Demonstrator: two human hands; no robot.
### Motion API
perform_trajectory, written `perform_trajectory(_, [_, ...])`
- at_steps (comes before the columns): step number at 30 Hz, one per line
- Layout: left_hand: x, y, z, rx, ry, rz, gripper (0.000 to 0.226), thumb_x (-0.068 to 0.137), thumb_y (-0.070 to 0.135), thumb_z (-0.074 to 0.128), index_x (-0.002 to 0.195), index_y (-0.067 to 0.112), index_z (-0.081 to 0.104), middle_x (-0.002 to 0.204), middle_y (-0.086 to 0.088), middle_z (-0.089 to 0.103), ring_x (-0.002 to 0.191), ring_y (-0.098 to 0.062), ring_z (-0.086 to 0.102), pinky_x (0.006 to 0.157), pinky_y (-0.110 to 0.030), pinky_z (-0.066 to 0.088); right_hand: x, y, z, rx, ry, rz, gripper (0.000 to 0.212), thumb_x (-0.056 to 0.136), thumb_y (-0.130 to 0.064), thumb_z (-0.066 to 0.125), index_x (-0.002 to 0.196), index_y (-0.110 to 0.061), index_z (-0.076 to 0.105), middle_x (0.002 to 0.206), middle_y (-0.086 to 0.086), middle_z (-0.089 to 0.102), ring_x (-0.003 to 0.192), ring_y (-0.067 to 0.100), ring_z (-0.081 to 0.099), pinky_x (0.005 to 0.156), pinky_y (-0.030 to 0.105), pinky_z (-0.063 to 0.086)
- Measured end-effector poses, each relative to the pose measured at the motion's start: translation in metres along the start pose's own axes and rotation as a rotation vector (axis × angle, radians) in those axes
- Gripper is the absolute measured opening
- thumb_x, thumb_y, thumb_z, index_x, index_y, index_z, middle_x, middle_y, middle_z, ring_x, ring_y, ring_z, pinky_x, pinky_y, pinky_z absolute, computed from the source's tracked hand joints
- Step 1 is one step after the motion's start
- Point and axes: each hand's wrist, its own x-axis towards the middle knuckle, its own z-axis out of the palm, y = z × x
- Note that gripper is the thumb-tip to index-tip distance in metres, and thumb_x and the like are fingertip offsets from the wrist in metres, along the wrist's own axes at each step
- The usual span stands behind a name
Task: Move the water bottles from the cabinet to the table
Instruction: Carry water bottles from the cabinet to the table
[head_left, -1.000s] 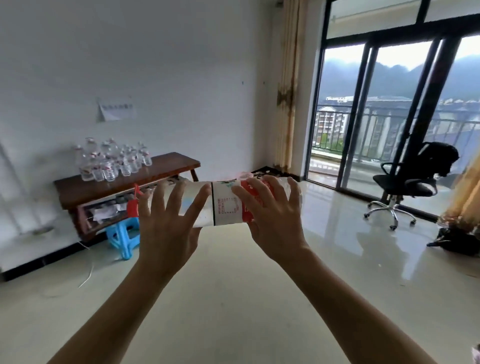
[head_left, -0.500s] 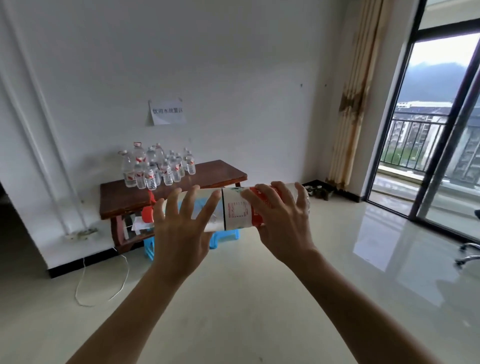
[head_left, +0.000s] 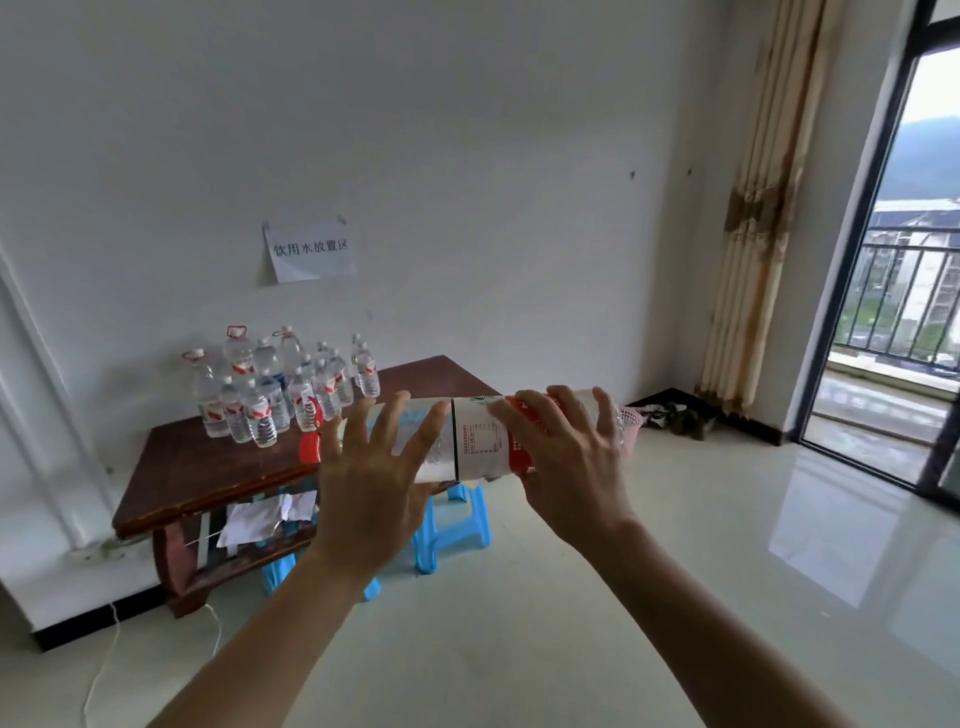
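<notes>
— Clear plastic water bottle (head_left: 475, 441), red-labelled, held level in mid-air; brown wooden table (head_left: 208, 467) nearer than before.
— Grip?
— Splayed left hand (head_left: 363, 483) flat against it, right hand (head_left: 566, 467) curled over. Bottle's middle hidden behind both.

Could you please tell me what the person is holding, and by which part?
A large water bottle, lying sideways: left hand spread on its clear shoulder near the red cap, right hand curved over its labelled middle.

- Paper sign (head_left: 310, 253), handwritten characters, taped to the white wall (head_left: 493, 156).
- Blue plastic stool (head_left: 457, 530) on the glossy floor (head_left: 675, 519).
- Stained beige curtain (head_left: 753, 218), hanging full height.
- Balcony railing (head_left: 904, 291) outside.
- White cable (head_left: 91, 691), trailing on the floor.
</notes>
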Motion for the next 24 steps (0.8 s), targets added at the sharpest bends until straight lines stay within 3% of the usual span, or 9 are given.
perform_trajectory(7, [0.100, -0.061, 0.113, 0.054, 0.036, -0.067, 0.086, 0.069, 0.029, 0.080, 0.149, 0.022, 0.049, 0.142, -0.020, 0.052, 0.129, -0.047, 0.047, 0.103, -0.066, 0.037, 0.103, 0.054, 0.141, 0.097, 0.025, -0.091, 0.067, 0.071, -0.022, 0.087, 0.133, -0.030, 0.063, 0.127, -0.001, 0.063, 0.119, 0.030, 0.057, 0.109, 0.068, 0.033])
perform_trajectory(18, [0.227, -0.204, 0.319, 0.029, 0.005, -0.138, 0.100, 0.063, 0.024, 0.093, 0.151, 0.024, 0.046, 0.143, -0.017, 0.052, 0.129, -0.044, 0.049, 0.104, -0.064, 0.040, 0.252, 0.082, 0.396, 0.145, -0.068, -0.195, 0.075, 0.075, -0.028, 0.086, 0.139, -0.033, 0.047, 0.134, 0.002, 0.058, 0.125, 0.033, 0.052, 0.110, 0.070, 0.031])
perform_trajectory(24, [0.320, -0.272, 0.427, -0.025, 0.026, -0.094, 0.101, 0.063, 0.023, 0.092, 0.151, 0.027, 0.042, 0.144, -0.016, 0.049, 0.128, -0.043, 0.048, 0.104, -0.064, 0.040, 0.334, 0.113, 0.503, 0.097, -0.089, -0.151, 0.074, 0.071, -0.026, 0.089, 0.137, -0.029, 0.059, 0.132, 0.005, 0.061, 0.123, 0.036, 0.056, 0.110, 0.070, 0.031])
